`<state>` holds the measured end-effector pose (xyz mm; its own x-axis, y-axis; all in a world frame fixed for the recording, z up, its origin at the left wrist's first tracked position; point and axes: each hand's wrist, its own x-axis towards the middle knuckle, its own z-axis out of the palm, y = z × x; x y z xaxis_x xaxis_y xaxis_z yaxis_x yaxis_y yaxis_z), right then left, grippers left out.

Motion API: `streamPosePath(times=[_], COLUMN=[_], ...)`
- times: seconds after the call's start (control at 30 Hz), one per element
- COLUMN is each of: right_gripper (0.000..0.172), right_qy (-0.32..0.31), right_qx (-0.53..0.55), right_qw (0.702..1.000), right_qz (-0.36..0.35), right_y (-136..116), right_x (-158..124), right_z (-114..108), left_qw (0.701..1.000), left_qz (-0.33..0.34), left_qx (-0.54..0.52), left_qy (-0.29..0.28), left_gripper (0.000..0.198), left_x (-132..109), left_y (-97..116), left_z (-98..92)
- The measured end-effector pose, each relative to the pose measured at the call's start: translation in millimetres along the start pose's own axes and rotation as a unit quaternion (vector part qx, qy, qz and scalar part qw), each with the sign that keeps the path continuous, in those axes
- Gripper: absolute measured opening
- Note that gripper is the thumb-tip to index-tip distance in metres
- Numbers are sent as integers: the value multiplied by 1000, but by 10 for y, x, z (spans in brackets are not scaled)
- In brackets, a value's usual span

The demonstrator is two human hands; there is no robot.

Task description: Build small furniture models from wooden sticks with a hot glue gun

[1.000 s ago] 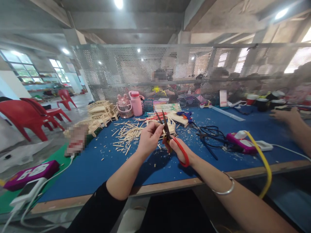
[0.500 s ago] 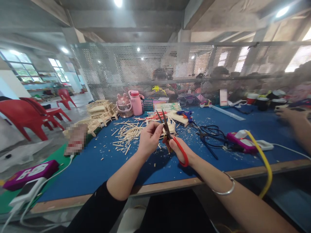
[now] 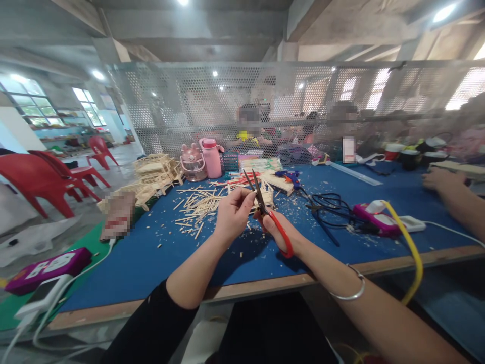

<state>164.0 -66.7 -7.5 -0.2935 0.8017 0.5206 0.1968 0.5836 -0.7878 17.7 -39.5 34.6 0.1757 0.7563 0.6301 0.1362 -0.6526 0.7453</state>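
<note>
My right hand (image 3: 275,227) is closed around the red handles of a pair of scissors (image 3: 260,199), whose dark blades point up and stand slightly apart. Close beside the blades, my left hand (image 3: 237,210) is pinched, thumb against fingers; whatever lies between the fingertips is too small to make out. Behind the hands sits a small wooden stick frame (image 3: 265,196), partly hidden by them. A loose pile of thin wooden sticks (image 3: 200,207) spreads over the blue tabletop (image 3: 151,268) to the left of my hands.
Finished-looking wooden stick models (image 3: 157,177) are stacked at the left. A pink bottle (image 3: 211,157) stands at the back near a blue glue gun (image 3: 290,177). Black cables (image 3: 329,205) and a purple power strip (image 3: 379,221) lie right. Another person's hand (image 3: 443,179) is at far right.
The scissors and both my hands keep nearly the same pose. At the far right, the other person's hand has shifted slightly. The view has tilted a little.
</note>
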Motion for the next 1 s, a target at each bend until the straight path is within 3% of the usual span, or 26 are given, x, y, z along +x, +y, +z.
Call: streamPosePath(times=[0.77,1.0], right_gripper=[56,46], right_qy=[-6,45], right_qx=[-3,-107], right_qw=[1000,993], right_qz=[-21,17], right_y=[29,-49], right_x=[-20,-30], right_z=[-6,-40], left_qw=[999,999], left_qz=[20,30], left_qx=[5,36], left_qy=[-38,-16], left_gripper=[24,25], left_x=[5,21], left_y=[26,6], left_z=[-26,-35])
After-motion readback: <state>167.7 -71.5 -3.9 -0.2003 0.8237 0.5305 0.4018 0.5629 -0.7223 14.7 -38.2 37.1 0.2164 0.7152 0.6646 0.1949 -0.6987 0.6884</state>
